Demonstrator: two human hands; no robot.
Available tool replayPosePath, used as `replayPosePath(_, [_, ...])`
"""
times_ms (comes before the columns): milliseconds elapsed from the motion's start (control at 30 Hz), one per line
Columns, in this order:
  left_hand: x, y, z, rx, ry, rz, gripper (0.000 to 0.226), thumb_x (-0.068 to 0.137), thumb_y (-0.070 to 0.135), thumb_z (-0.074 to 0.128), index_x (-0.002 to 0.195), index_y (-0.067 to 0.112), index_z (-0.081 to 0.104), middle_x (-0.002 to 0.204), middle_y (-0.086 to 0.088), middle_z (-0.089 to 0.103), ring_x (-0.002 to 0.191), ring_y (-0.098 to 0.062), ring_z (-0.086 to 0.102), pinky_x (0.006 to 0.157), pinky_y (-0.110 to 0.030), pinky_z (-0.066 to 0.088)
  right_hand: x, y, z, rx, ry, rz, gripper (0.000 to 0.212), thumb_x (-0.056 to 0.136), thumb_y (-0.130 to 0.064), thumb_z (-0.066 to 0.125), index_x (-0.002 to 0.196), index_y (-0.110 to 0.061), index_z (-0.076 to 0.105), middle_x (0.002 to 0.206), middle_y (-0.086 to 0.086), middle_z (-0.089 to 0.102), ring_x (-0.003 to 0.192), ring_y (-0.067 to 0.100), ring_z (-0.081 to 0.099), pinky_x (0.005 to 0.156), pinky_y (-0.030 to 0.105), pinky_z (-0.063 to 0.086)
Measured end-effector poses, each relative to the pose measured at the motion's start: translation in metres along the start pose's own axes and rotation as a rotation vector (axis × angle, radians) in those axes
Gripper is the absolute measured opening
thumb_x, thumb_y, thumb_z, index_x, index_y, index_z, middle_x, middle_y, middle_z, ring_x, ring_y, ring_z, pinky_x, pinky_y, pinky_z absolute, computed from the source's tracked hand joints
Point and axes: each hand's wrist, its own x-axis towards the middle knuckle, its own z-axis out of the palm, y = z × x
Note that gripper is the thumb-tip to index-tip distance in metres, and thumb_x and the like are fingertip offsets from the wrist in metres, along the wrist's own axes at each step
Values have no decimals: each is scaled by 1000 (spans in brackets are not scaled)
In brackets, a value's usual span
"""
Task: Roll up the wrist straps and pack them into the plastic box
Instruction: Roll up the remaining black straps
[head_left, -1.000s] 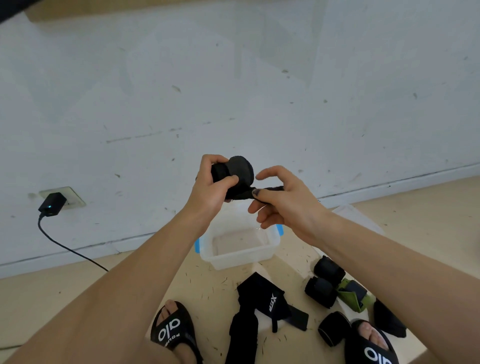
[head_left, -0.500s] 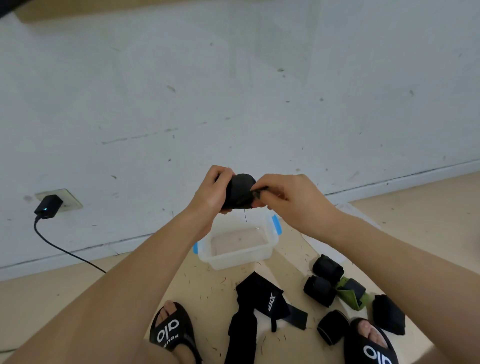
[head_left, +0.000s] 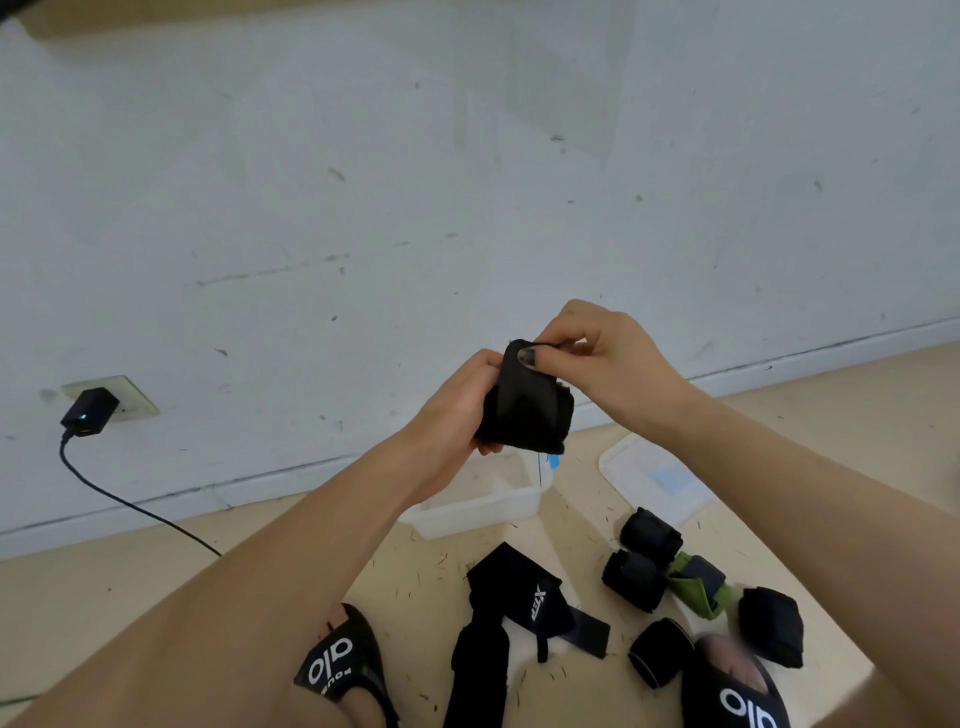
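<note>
A black rolled wrist strap (head_left: 527, 408) is held in the air above the clear plastic box (head_left: 480, 512), which stands open on the floor. My left hand (head_left: 457, 402) grips the roll from the left. My right hand (head_left: 597, 353) pinches the strap's end at the top of the roll, thumb pressed on the fabric. An unrolled black strap (head_left: 511, 608) with white lettering lies flat on the floor below. Several rolled black straps (head_left: 649, 535) and a green one (head_left: 696, 579) lie to the right.
The box's clear lid (head_left: 660, 475) lies on the floor right of the box. My feet in black slides (head_left: 337, 670) stand at the bottom. A black charger (head_left: 88, 413) with a cable is plugged into the wall socket at left. The white wall is close behind.
Both hands have shifted right and slightly down with the roll. My right hand has moved from the roll's side to its top, wrapping the strap's end over.
</note>
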Motion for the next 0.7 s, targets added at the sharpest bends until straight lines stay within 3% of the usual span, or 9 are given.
replayPosePath(67, [-2,1,2,-13,-13,17,29,105,27,32,99,19,59,77,0,56,65,-17,45,58,-30,38,-1,1,0,45,-8,79,16,94,-18,73,79,-13,74,91,2,63,82,10,60,72,13,46])
replayPosePath(267, [-6,6,1,-49,20,57,28,104,31,37,87,17,54,72,2,53,64,-16,44,58,-30,37,-10,5,15,218,23,199,22,98,-22,66,82,-8,71,72,-4,62,68,9,55,72,26,45])
replayPosePath(400, [-8,7,5,-66,21,31,40,96,52,47,91,12,48,75,0,53,65,-17,48,59,-31,40,-14,3,26,213,107,243,25,99,-25,63,83,-6,66,75,1,62,70,11,58,72,29,48])
replayPosePath(567, [-7,6,6,-53,92,78,24,95,33,58,79,21,45,70,7,52,65,-14,48,59,-30,36,-18,-1,40,356,166,335,19,100,-29,62,91,-12,61,89,4,66,82,19,65,78,35,55])
replayPosePath(700, [-7,7,10,-61,112,77,10,87,30,56,89,25,48,77,11,52,73,-13,48,64,-28,37,-17,-1,47,487,192,504,5,99,-21,56,96,-18,58,100,5,62,89,25,64,84,46,58])
